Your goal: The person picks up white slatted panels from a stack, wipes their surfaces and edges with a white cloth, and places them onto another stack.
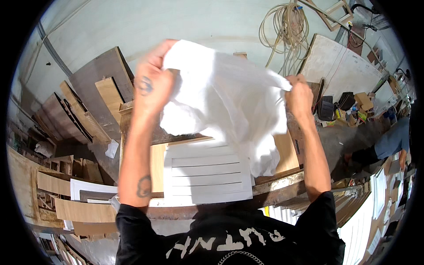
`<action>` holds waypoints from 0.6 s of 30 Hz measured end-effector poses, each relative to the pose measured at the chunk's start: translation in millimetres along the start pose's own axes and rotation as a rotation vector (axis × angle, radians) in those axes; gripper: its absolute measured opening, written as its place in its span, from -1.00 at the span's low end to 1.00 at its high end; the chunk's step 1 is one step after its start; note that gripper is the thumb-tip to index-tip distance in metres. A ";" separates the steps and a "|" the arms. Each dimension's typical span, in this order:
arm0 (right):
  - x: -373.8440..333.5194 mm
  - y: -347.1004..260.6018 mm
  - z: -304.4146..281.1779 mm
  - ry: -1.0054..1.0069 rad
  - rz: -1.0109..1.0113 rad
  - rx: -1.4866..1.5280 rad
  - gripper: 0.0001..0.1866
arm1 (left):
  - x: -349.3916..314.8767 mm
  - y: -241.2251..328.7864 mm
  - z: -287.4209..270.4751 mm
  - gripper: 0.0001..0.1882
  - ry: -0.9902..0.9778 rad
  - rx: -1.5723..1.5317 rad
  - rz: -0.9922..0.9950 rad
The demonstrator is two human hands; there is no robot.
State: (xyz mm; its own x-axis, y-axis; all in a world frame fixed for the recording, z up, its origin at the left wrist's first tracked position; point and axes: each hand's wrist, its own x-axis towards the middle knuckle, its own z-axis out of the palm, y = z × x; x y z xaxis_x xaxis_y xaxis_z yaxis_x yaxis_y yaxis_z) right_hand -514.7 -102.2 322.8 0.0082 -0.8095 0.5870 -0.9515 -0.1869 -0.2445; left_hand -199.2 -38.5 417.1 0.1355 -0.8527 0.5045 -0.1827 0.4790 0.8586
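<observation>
A thin white sheet, cloth or plastic film point(198, 95), hangs spread between my two raised hands, and its lower part is blurred by motion. My left hand point(154, 75) is closed on its upper left corner. At the right end, my right hand point(301, 95) pinches the other upper corner. Beneath the sheet, a white slatted panel point(205, 176) with several dark horizontal lines lies on the workbench; the sheet hides its upper right part. Bare pale wood board point(287, 152) shows to either side of the panel.
Boards point(99, 75) lean on the wall at the left, and a large pale panel point(335, 66) leans at the right. A coiled hose point(287, 26) hangs on the wall. Wooden pieces point(84, 210) are stacked at the near left. Another person point(391, 141) is at the far right.
</observation>
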 end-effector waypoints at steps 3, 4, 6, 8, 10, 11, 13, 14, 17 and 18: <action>21.5 29.0 7.5 0.177 0.103 0.013 -0.69 | 31.1 17.7 -55.4 -0.82 -0.043 0.374 0.165; 28.0 32.9 6.7 0.198 0.118 0.029 -0.69 | 38.8 19.3 -69.5 -0.82 -0.035 0.385 0.163; 46.9 31.4 0.9 0.164 0.123 0.055 -0.69 | 52.3 18.7 -93.6 -0.79 -0.304 0.711 0.041; 72.2 31.1 -5.4 0.143 0.136 0.029 -0.69 | 67.1 4.1 -107.0 -0.68 -0.457 0.972 -0.013; 108.0 27.3 -1.9 0.021 0.072 -0.109 -0.66 | 80.3 -15.7 -130.3 -0.62 -0.639 1.230 0.062; 124.2 22.4 -0.1 0.019 0.070 -0.107 -0.66 | 91.4 -28.0 -139.6 -0.62 -0.639 1.231 0.059; 161.8 4.1 10.6 -0.067 -0.037 -0.201 -0.68 | 120.6 -55.5 -161.4 -0.65 -0.372 1.506 -0.066; 179.7 -1.4 13.7 -0.066 -0.048 -0.205 -0.68 | 135.6 -69.2 -171.3 -0.65 -0.363 1.501 -0.073; 242.8 -9.5 16.9 -0.022 0.055 -0.204 -0.70 | 183.5 -90.2 -198.3 -0.58 -0.023 1.102 0.053; 269.4 -2.1 19.2 0.036 0.071 -0.172 -0.71 | 201.2 -97.7 -203.9 -0.55 0.031 0.987 0.050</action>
State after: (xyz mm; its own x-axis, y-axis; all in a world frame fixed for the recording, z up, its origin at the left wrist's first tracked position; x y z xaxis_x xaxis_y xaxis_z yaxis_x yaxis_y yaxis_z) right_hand -504.6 -330.6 466.6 -0.0686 -0.7964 0.6008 -0.9879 -0.0298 -0.1524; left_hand 44.4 -214.4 453.2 0.1279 -0.8238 0.5523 -0.9170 0.1140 0.3823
